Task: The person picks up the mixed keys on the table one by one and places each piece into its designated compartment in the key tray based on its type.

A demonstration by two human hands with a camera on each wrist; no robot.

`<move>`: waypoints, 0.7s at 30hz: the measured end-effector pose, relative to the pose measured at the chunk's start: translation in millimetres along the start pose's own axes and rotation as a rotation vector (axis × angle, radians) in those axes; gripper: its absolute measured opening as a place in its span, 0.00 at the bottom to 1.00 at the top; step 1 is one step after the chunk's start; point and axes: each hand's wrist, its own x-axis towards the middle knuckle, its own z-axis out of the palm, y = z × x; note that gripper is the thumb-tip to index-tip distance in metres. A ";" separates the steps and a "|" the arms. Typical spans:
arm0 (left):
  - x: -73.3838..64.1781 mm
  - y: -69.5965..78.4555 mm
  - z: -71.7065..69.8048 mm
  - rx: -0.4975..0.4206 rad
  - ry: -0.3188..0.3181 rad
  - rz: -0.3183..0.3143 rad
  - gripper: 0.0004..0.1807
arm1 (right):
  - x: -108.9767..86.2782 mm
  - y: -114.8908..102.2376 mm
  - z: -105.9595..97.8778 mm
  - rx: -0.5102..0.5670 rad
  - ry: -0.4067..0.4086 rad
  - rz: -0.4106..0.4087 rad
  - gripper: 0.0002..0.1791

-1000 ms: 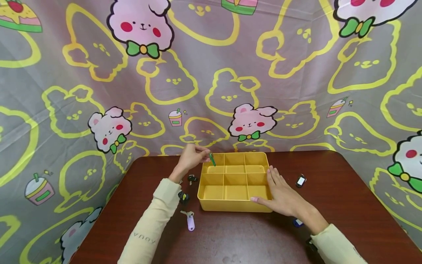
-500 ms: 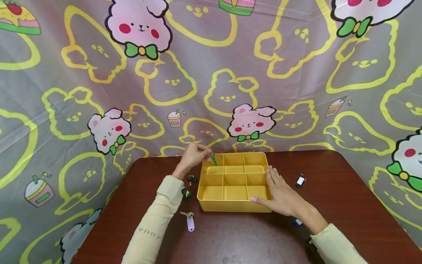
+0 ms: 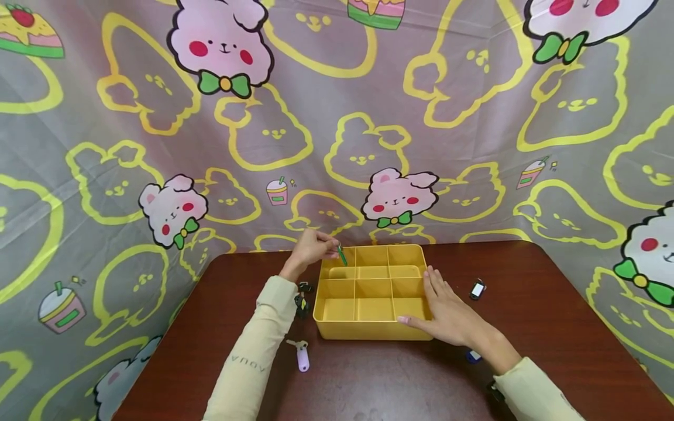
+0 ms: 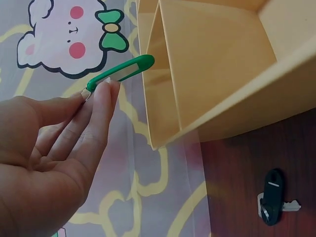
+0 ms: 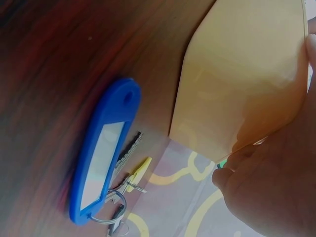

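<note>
My left hand (image 3: 314,245) pinches a green key tag (image 4: 123,71) by its ring end, thumb against fingers. The tag hangs at a slant over the far-left compartment of a yellow divided box (image 3: 374,331). Any key on its ring is hidden by the fingers. My right hand (image 3: 453,307) rests against the box's right side, fingers straight along the wall and thumb over the front rim. Nearest that hand on the table, a blue key tag (image 5: 106,148) with a white label lies with its keys (image 5: 127,157).
Left of the box lie two black key tags, one with a yellow mark (image 3: 302,306), and a lilac key tag (image 3: 302,359) with a key. A black tag with a white label (image 3: 477,289) lies to the right. A patterned cloth (image 3: 295,140) hangs behind the table.
My left hand has shifted slightly right with the green key tag, farther over the far-left compartment. The right hand stays on the box.
</note>
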 end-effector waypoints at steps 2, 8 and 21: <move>1.8 -0.7 1.0 0.002 0.001 -0.002 0.13 | 0.1 0.1 0.2 -0.001 0.000 0.000 0.70; 8.9 -4.4 2.9 0.002 -0.001 -0.013 0.13 | 0.6 1.1 0.1 -0.005 -0.001 0.000 0.70; 17.7 -9.7 9.6 -0.044 -0.005 -0.068 0.13 | 1.4 1.6 0.3 -0.003 -0.003 0.000 0.70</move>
